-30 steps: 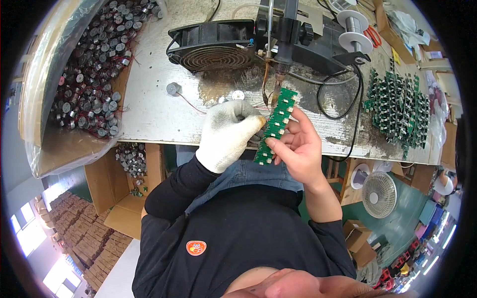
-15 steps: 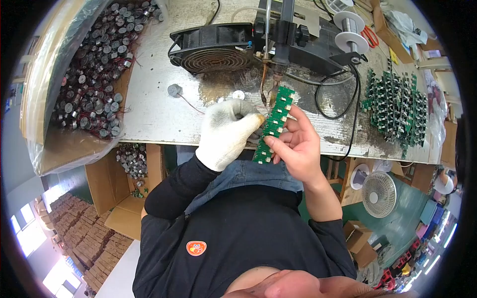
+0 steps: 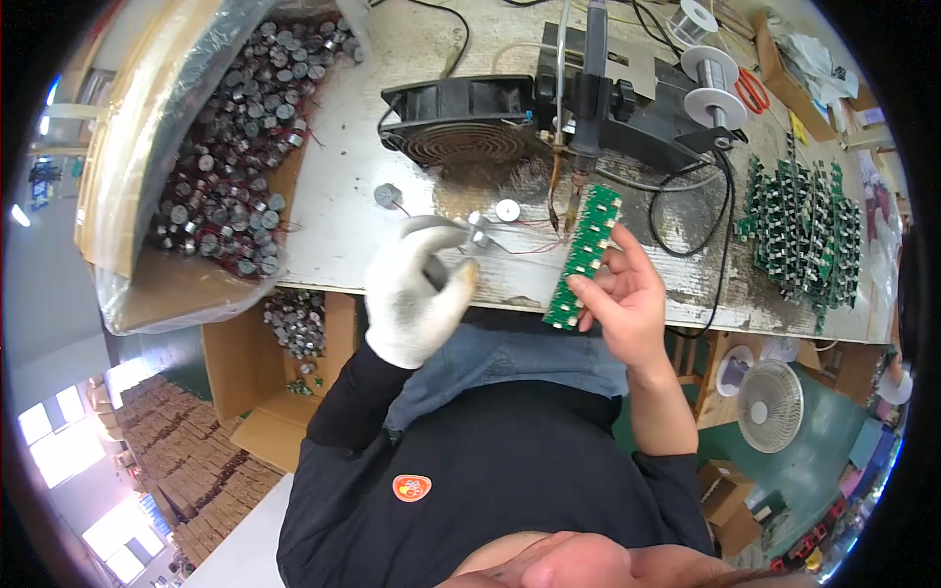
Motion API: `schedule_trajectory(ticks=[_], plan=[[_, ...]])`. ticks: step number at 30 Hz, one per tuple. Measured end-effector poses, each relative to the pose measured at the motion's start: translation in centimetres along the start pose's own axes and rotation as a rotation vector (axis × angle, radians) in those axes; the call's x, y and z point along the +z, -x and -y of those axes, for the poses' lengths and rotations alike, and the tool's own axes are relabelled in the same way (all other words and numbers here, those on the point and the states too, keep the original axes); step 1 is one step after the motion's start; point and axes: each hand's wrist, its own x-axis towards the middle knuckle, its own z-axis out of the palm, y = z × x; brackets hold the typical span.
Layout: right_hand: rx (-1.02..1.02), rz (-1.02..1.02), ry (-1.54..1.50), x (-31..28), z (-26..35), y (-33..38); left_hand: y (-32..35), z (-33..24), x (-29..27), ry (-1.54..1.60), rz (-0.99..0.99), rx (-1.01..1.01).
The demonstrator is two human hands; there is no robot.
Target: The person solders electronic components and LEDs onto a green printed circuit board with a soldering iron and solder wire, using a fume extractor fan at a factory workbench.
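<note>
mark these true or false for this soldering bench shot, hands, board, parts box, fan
1. The left hand wears a white glove. True.
2. The right hand holds a red circuit board. False: the long circuit board is green.
3. The left hand's fingers pinch a small round metal part with thin red wires. True.
4. The box on the person's left is full of green boards. False: it holds small grey cylindrical parts; the stack of green boards lies on the right of the bench.
5. A black fan lies flat on the bench behind the hands. True.
6. The right hand is gloved. False: it is bare.
</note>
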Motion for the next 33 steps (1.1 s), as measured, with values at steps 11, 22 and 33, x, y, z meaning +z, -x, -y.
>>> schedule_trajectory(ticks=[11, 22, 33], plan=[[0.003, -0.011, -0.012, -0.2, -0.1, -0.6, -2.7, 2.6, -3.3, -0.365, 0.401, 0.141], [-0.018, 0.063, 0.035, 0.1, -0.1, -0.3, -0.1, 2.0, -1.2, 0.310, 0.265, -0.309], [0.011, 0.085, -0.032, 1.0, 0.2, -0.3, -0.7, -1.8, 3.4, 0.659, 0.376, -0.535]])
